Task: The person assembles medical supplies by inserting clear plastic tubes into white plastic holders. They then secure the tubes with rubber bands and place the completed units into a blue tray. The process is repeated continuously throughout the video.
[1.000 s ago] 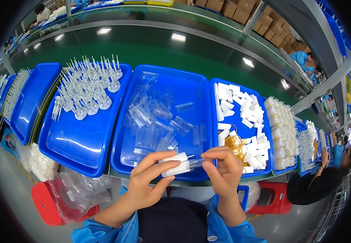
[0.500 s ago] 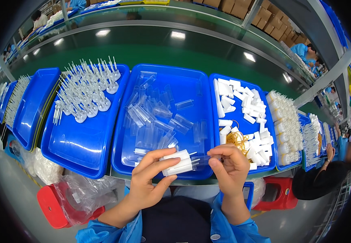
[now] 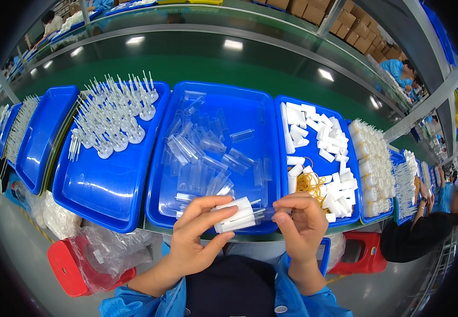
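My left hand (image 3: pixel 197 238) grips a small bundle of white plastic pieces (image 3: pixel 235 214) with thin needle-like tips pointing right. My right hand (image 3: pixel 299 222) pinches a clear plastic sleeve (image 3: pixel 269 213) at the bundle's tip end. Both hands hover over the near edge of the middle blue tray (image 3: pixel 263 113), which holds several clear plastic sleeves (image 3: pixel 197 158). The blue tray on the left (image 3: pixel 107 195) carries white needle parts standing upright (image 3: pixel 115 119). The blue tray on the right (image 3: pixel 313 153) holds white caps (image 3: pixel 313 132) and yellow rubber bands (image 3: pixel 311 184).
More blue trays (image 3: pixel 44 137) lie far left, and bundled white parts (image 3: pixel 374 164) far right. A green conveyor belt (image 3: pixel 213 63) runs behind. Red stools (image 3: pixel 73 267) and clear plastic bags (image 3: pixel 107 248) sit below. A person (image 3: pixel 430 222) sits at right.
My hands have drawn closer together, the right hand bringing the clear sleeve up to the tips of the white bundle. The bundle has tilted slightly.
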The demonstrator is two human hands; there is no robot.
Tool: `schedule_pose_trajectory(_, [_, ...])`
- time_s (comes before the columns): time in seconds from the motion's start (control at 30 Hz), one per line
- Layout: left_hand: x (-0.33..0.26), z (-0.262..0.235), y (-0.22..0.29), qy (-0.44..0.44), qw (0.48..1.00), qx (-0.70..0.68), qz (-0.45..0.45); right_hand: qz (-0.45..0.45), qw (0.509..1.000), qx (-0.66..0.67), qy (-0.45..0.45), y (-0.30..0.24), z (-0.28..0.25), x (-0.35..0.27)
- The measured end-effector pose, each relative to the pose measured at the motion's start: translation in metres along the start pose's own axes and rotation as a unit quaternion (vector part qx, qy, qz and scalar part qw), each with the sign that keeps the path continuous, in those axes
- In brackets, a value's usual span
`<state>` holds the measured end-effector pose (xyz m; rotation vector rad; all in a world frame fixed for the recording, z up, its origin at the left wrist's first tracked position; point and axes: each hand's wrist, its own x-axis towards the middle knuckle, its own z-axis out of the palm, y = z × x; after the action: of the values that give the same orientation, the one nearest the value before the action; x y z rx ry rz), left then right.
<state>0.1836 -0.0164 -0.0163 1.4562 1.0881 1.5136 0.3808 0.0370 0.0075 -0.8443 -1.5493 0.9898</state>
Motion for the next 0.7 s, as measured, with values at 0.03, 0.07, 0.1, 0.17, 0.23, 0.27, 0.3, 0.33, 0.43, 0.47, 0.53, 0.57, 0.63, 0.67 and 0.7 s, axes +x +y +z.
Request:
schedule_pose_trajectory(0.03, [0.000, -0.001, 0.000, -0.016, 1.000, 0.014, 0.011, -0.005, 1.000, 0.005, 0.014, 0.001, 0.003, -0.003])
schedule_pose_trajectory(0.07, [0.000, -0.003, -0.001, -0.032, 0.999, 0.027, 0.022, -0.007, 1.000, 0.007, 0.020, 0.002, 0.004, -0.005])
schedule_pose_trajectory(0.1, [0.000, -0.005, -0.001, -0.048, 0.997, 0.041, 0.033, -0.010, 1.000, 0.009, 0.025, 0.003, 0.005, -0.007])
schedule_pose_trajectory(0.17, [0.001, -0.006, -0.003, -0.045, 0.997, 0.043, 0.051, -0.015, 0.999, 0.016, 0.032, 0.003, 0.007, -0.008])
schedule_pose_trajectory(0.23, [0.001, -0.007, -0.002, -0.044, 0.996, 0.045, 0.060, -0.019, 0.999, 0.025, 0.036, 0.003, 0.009, -0.008])
schedule_pose_trajectory(0.27, [0.001, -0.007, -0.001, -0.044, 0.996, 0.046, 0.060, -0.028, 0.999, 0.021, 0.032, 0.005, 0.008, -0.009])
schedule_pose_trajectory(0.3, [0.001, -0.007, 0.000, -0.045, 0.996, 0.048, 0.060, -0.036, 0.999, 0.017, 0.028, 0.007, 0.007, -0.009])
schedule_pose_trajectory(0.33, [0.001, -0.008, 0.000, -0.047, 0.996, 0.047, 0.059, -0.044, 0.999, 0.014, 0.024, 0.008, 0.006, -0.009])
schedule_pose_trajectory(0.43, [0.001, -0.008, -0.001, -0.051, 0.995, 0.062, 0.063, -0.007, 0.997, -0.013, -0.080, 0.007, -0.006, -0.002])
schedule_pose_trajectory(0.47, [0.001, -0.007, -0.003, -0.049, 0.993, 0.078, 0.070, 0.000, 0.997, -0.024, -0.073, 0.008, -0.004, -0.002])
schedule_pose_trajectory(0.53, [0.000, -0.002, -0.005, -0.026, 0.993, 0.092, 0.070, 0.015, 0.997, -0.043, -0.057, 0.011, 0.002, -0.002])
schedule_pose_trajectory(0.57, [-0.001, 0.002, -0.005, -0.003, 0.994, 0.090, 0.064, 0.000, 0.998, -0.063, -0.026, 0.011, 0.006, -0.003])
schedule_pose_trajectory(0.63, [0.000, 0.008, -0.006, 0.026, 0.988, 0.131, 0.083, -0.025, 0.994, -0.100, 0.033, 0.013, 0.016, -0.004])
schedule_pose_trajectory(0.67, [0.002, 0.010, -0.007, 0.032, 0.978, 0.172, 0.110, -0.053, 0.981, -0.183, 0.022, 0.008, 0.020, -0.003])
schedule_pose_trajectory(0.7, [0.005, 0.012, -0.007, 0.036, 0.967, 0.212, 0.138, -0.047, 0.977, -0.205, 0.038, 0.001, 0.028, -0.003])
